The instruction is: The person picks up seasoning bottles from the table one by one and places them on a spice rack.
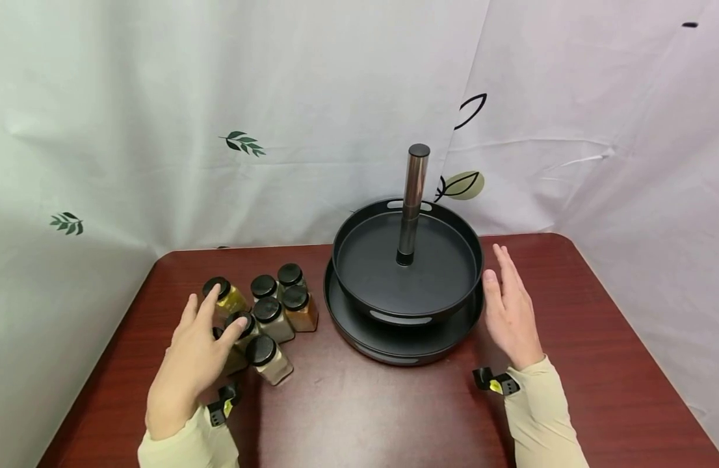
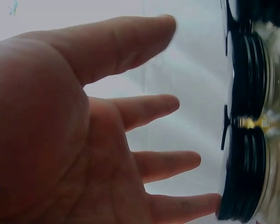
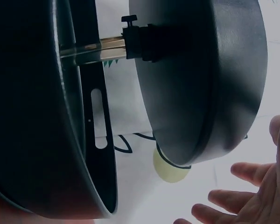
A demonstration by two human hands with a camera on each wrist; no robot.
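Observation:
My left hand (image 1: pixel 191 361) hovers over the left side of a cluster of square glass spice jars with black lids, fingers spread and holding nothing. Near its fingertips is a jar of yellow spice (image 1: pixel 233 300). In the left wrist view, a fingertip comes right up to the edge of a black lid (image 2: pixel 242 175). On the other side, my right hand (image 1: pixel 513 318) stands with fingers extended beside a black two-tier round tray. The upper tier (image 1: pixel 371 260) has a metal post (image 1: pixel 415 179) rising through it, and the wider lower tier (image 1: pixel 359 331) lies beneath.
More jars stand between the left hand and the tray, including an orange-brown one (image 1: pixel 301 318) and a pale one (image 1: pixel 274 370) at the front. All sit on a reddish-brown table (image 1: pixel 359 416). A white curtain (image 1: pixel 336 97) with leaf prints hangs close behind it.

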